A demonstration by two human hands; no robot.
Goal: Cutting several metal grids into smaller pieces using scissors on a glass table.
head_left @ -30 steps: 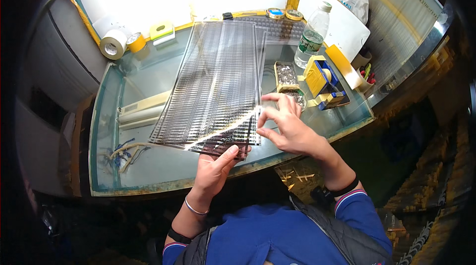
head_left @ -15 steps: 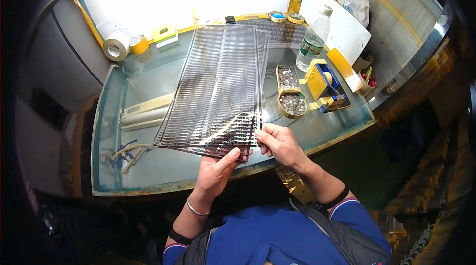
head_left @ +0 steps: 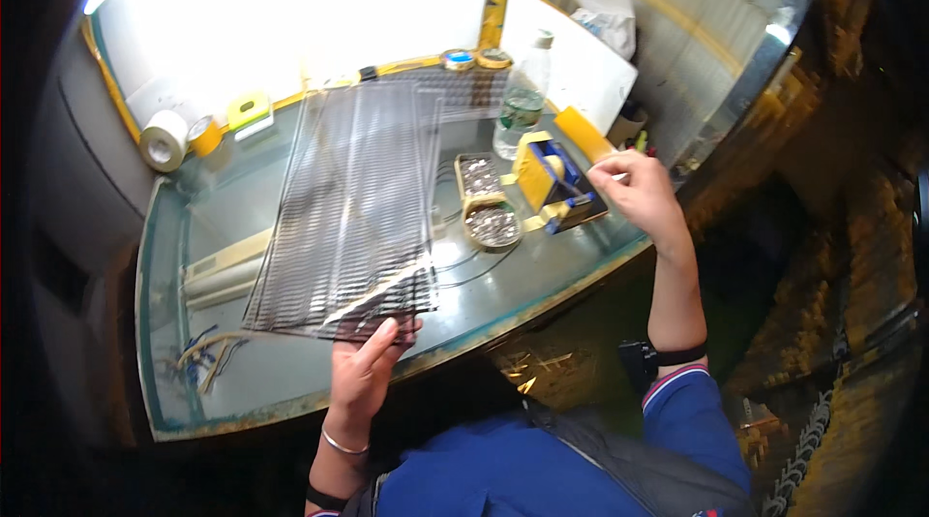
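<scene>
A large translucent film sheet [head_left: 353, 197] with dark rows of stripes lies over the glass-topped table. My left hand [head_left: 366, 369] grips its near edge, thumb on top and fingers beneath. A clear flap at this near corner catches the light. My right hand [head_left: 639, 190] is off the sheet, raised at the right beside a yellow and blue tape dispenser [head_left: 549, 173]. Its thumb and fingers are drawn together in a pinch. A small pale bit shows at the fingertips, too blurred to name.
Two small open containers, one rectangular [head_left: 479, 176] and one round [head_left: 493, 226], hold grey-white bits. A water bottle [head_left: 523, 106] stands behind them. Tape rolls [head_left: 164, 141] sit at the far left, and an orange-yellow strip [head_left: 584, 136] leans by the dispenser. A bright white panel [head_left: 290, 4] rises behind.
My right hand has left the sheet's near corner and moved right and up to beside the tape dispenser. The left hand keeps its grip. The whole view has shifted.
</scene>
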